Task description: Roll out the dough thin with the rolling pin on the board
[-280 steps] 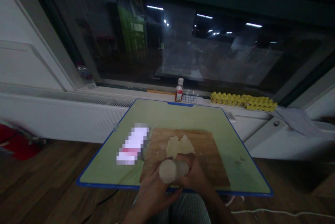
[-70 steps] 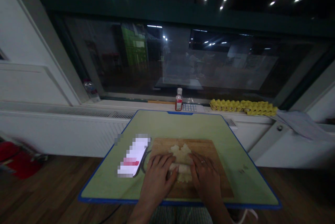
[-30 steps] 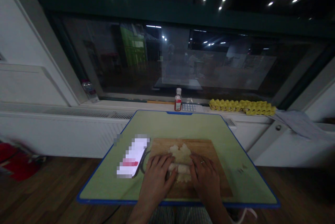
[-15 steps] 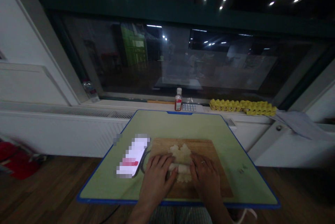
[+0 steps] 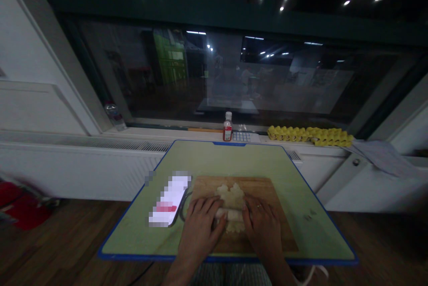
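A pale, ragged-edged sheet of dough (image 5: 231,195) lies flat on a wooden cutting board (image 5: 277,232). Across it rests a light-coloured rolling pin (image 5: 234,215), showing between my two hands. My left hand (image 5: 203,221) is closed over the pin's left end, its thumb along the near side. On the right end, my right hand (image 5: 263,223) is closed too, with a ring on one finger. Both hands hide the ends of the pin. Dough shows beyond the pin and also on its near side.
The board sits on a green table with a blue rim (image 5: 133,257). A lit phone (image 5: 169,201) lies left of the board beside a cable. Along the windowsill are a small red-labelled bottle (image 5: 228,127), yellow egg cartons (image 5: 309,135) and a clear bottle (image 5: 114,115).
Almost nothing differs. Hands, rolling pin and dough stay in the same place; the camera view has shifted very slightly.
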Motion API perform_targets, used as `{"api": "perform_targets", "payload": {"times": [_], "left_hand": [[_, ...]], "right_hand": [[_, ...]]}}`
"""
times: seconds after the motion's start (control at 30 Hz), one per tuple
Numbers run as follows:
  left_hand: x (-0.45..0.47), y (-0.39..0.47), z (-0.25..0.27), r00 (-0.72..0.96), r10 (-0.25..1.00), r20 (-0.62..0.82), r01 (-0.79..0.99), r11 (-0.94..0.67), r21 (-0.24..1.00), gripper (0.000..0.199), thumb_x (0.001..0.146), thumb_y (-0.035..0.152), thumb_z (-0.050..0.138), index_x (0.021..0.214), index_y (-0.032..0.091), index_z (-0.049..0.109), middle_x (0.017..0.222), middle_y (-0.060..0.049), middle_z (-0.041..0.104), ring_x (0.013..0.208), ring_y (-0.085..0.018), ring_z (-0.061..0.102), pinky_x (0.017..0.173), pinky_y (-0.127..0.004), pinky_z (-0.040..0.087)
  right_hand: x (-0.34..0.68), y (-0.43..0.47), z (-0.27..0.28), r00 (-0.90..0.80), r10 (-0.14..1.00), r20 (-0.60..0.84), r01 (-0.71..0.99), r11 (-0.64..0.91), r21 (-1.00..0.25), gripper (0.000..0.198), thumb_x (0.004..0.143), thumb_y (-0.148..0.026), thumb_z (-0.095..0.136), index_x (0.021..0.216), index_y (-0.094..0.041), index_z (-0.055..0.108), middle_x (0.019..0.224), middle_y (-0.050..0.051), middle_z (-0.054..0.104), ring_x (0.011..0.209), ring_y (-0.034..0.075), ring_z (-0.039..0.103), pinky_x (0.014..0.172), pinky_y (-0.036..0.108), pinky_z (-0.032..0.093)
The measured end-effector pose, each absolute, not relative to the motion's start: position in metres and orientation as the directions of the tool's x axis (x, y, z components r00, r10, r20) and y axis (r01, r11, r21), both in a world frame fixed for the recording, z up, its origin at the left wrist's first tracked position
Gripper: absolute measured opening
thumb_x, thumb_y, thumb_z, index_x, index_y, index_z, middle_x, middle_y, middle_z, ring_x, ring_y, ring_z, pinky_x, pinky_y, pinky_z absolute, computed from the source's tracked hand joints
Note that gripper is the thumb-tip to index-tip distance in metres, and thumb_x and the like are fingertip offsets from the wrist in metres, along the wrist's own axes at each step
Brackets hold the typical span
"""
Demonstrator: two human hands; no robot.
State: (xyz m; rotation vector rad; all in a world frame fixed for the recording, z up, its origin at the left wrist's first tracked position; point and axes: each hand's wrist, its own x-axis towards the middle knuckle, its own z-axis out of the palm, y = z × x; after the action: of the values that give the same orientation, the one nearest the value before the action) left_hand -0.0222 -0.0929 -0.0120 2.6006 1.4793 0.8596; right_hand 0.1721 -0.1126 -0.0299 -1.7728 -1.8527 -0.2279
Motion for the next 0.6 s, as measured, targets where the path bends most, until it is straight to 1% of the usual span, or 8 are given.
{"api": "perform_targets", "payload": {"times": [0.23, 0.43, 0.6], "left_hand": [[-0.0211, -0.092, -0.0139, 0.395, 0.809, 0.435, 0.794, -0.539, 0.281, 0.029, 0.093, 0.031, 0.056, 0.121, 0.026, 0.064, 0.125, -0.003, 0.067, 0.111, -0.028, 0.057, 0.1, -0.05, 0.037], [-0.0213, -0.0925, -0.0128, 0.397, 0.812, 0.428, 0.794, -0.537, 0.284, 0.027, 0.094, 0.031, 0.056, 0.119, 0.025, 0.065, 0.123, -0.003, 0.067, 0.11, -0.027, 0.057, 0.099, -0.049, 0.038], [-0.0217, -0.0928, -0.012, 0.4, 0.812, 0.426, 0.793, -0.539, 0.284, 0.028, 0.094, 0.03, 0.055, 0.119, 0.026, 0.064, 0.124, -0.003, 0.067, 0.111, -0.027, 0.057, 0.1, -0.049, 0.038]], "right_hand": [[0.1731, -0.1119, -0.0284, 0.025, 0.873, 0.488, 0.952, 0.128, -0.279, 0.026, 0.095, -0.022, 0.048, 0.115, -0.023, 0.065, 0.116, 0.002, 0.07, 0.109, 0.022, 0.06, 0.098, 0.036, 0.037], [0.173, -0.1115, -0.0319, 0.049, 0.873, 0.486, 0.954, 0.102, -0.28, 0.028, 0.095, -0.023, 0.049, 0.12, -0.02, 0.062, 0.116, 0.004, 0.069, 0.109, 0.023, 0.059, 0.097, 0.036, 0.037], [0.1726, -0.1119, -0.0303, 0.034, 0.882, 0.469, 0.957, 0.107, -0.271, 0.026, 0.096, -0.023, 0.046, 0.114, -0.024, 0.064, 0.114, 0.003, 0.07, 0.107, 0.022, 0.061, 0.096, 0.036, 0.037]]}}
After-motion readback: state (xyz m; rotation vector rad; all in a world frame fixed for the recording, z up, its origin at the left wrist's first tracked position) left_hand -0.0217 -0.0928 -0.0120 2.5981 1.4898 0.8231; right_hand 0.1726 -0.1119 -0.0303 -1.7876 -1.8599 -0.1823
